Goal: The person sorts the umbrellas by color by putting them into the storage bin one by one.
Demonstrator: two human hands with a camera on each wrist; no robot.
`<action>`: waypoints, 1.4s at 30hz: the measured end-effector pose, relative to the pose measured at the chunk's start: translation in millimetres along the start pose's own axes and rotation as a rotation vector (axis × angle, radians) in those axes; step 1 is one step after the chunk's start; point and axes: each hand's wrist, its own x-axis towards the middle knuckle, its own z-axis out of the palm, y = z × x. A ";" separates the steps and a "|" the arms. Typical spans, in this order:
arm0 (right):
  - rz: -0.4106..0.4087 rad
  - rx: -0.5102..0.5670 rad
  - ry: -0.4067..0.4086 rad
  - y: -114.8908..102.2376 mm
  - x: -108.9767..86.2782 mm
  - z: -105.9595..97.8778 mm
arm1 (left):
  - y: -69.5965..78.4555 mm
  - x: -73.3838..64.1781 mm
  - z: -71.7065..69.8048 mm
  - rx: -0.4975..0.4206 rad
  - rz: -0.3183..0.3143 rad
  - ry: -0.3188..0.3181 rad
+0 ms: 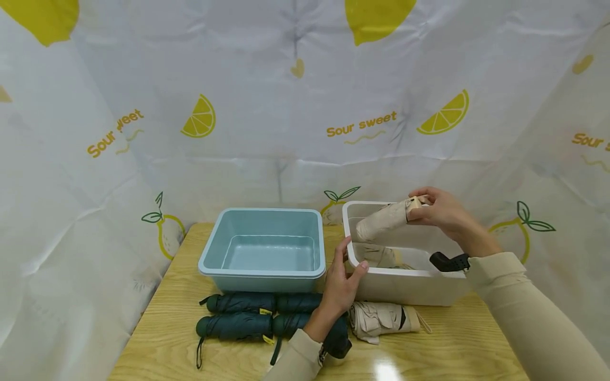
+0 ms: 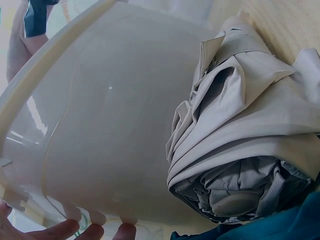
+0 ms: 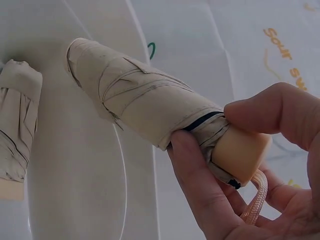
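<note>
My right hand (image 1: 440, 214) holds a folded beige umbrella (image 1: 386, 219) by its handle end, tilted over the white bin (image 1: 400, 288). In the right wrist view, thumb and fingers pinch that umbrella (image 3: 145, 97) beside its peach handle (image 3: 242, 152) and cord loop. Another beige umbrella (image 1: 376, 255) lies inside the bin. My left hand (image 1: 340, 286) grips the bin's front left corner, thumb on the front rim and fingers along the left side. Below the bin, a third beige umbrella (image 1: 381, 320) lies on the table; the left wrist view shows its bunched cloth (image 2: 240, 125) up close.
A light blue bin (image 1: 262, 283) stands left of the white one. Several dark green folded umbrellas (image 1: 238, 325) lie in two rows before it on the wooden table (image 1: 157, 338). A lemon-print curtain (image 1: 267, 132) hangs behind and at both sides.
</note>
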 end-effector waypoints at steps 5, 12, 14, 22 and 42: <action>0.017 -0.030 -0.009 8.5 14.0 5.2 | -1.4 0.3 0.4 0.014 -0.001 0.003; 0.059 -0.033 -0.027 17.2 31.5 13.0 | -1.6 0.4 0.3 0.032 0.000 0.007; 0.069 -0.036 -0.034 16.4 35.1 16.2 | -1.4 0.6 -0.2 0.031 0.000 0.012; 0.120 -0.029 -0.078 16.8 45.9 26.0 | -2.4 0.0 0.4 0.018 -0.012 0.000; 0.143 -0.027 -0.188 41.1 54.2 23.9 | -3.7 1.3 1.1 0.021 0.000 -0.010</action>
